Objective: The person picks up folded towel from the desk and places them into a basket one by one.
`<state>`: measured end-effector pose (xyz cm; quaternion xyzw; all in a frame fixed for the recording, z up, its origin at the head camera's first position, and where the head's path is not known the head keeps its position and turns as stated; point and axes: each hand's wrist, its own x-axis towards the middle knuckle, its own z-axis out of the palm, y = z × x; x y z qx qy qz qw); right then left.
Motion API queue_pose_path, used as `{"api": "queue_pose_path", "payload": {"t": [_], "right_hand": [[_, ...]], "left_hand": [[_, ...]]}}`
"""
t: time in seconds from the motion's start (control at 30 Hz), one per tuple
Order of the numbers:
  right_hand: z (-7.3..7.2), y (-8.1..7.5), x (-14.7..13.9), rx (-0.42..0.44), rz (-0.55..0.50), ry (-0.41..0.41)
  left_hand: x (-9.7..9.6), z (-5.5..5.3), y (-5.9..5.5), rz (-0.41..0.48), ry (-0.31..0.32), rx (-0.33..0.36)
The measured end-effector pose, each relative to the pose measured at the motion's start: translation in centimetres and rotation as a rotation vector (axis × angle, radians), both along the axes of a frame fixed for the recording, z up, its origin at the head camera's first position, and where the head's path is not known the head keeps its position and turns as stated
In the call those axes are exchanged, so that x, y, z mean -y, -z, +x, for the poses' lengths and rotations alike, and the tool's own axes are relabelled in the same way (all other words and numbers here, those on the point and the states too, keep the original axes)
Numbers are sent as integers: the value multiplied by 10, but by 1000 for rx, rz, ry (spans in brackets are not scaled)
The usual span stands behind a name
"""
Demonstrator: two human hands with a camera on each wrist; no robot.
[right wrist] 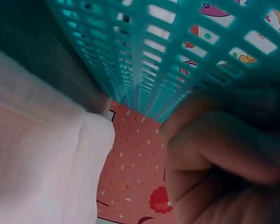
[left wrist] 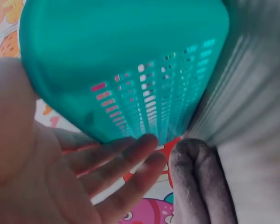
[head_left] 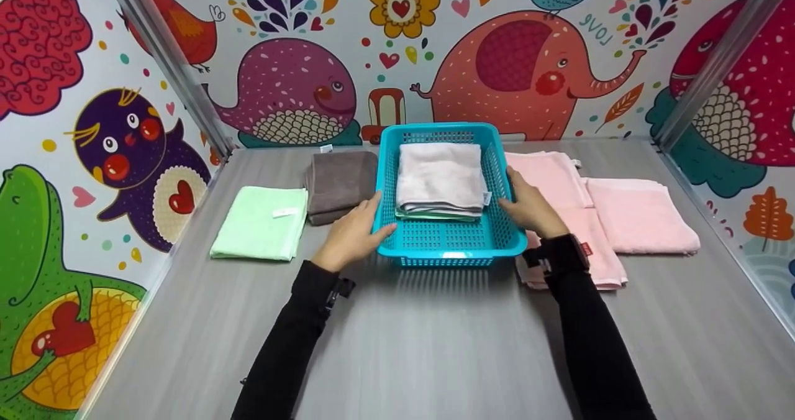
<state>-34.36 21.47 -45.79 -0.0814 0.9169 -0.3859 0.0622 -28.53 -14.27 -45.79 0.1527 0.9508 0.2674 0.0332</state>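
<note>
A turquoise plastic basket [head_left: 453,254] stands at the middle of the table between both hands. Inside it lies a stack of folded towels [head_left: 440,174], pale on top with grey and green edges beneath. At the basket's left side, my left hand [head_left: 351,237] holds the rim, thumb over the edge and fingers along the outer wall [left wrist: 126,28]. My right hand [head_left: 534,205] grips the opposite rim, its fingers bent in the right wrist view. Whether the basket's base touches the table cannot be told.
Left of the basket lie a folded grey towel [head_left: 341,184] and a light green towel [head_left: 261,224]. Several folded pink towels [head_left: 643,215] lie to the right, partly under the right wrist. Printed cartoon walls [head_left: 397,66] close off the grey table [head_left: 422,358] at back and sides.
</note>
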Motion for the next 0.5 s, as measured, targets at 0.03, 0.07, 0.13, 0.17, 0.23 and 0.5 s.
{"api": "queue_pose_path", "payload": {"t": [0.03, 0.07, 0.13, 0.17, 0.23, 0.5], "right_hand": [[0, 1, 0, 1, -6, 5], [0, 1, 1, 2, -5, 8], [0, 1, 1, 6, -3, 12], [0, 1, 1, 7, -2, 12], [0, 1, 1, 4, 0, 8], [-1, 2, 1, -7, 8, 2]], "left_hand": [[2, -2, 0, 8, 5, -4], [5, -5, 1, 18, 6, -9], [12, -12, 4, 29, -7, -31], [17, -17, 6, 29, -21, -48], [27, -27, 11, 26, -51, -80], [63, -69, 40, -78, -170, -154]]}}
